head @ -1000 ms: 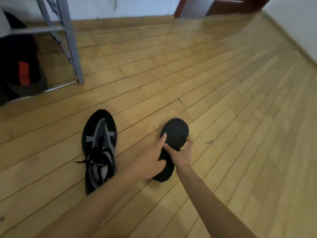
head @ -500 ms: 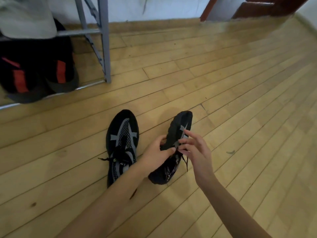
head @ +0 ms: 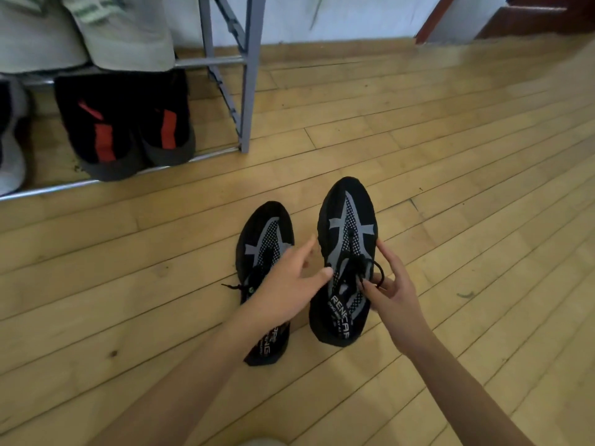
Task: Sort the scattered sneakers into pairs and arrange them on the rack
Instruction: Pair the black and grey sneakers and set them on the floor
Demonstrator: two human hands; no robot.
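Two matching black sneakers with grey straps lie side by side on the wooden floor, toes pointing away from me. The left sneaker sits flat; my left hand hovers over its laces with fingers spread, thumb touching the other shoe's side. The right sneaker stands upright, sole down. My right hand holds it at the laces and right side. The grey metal shoe rack stands at the upper left.
On the rack's low shelf sits a black pair with red stripes, and a white shoe at the far left. Pale green-trimmed shoes rest on the shelf above. A dark wooden door frame is at the upper right.
The right sneaker went from sole-up, through lying on its edge, to upright beside its mate. My left hand let go of it and opened. My view shifted toward the rack.
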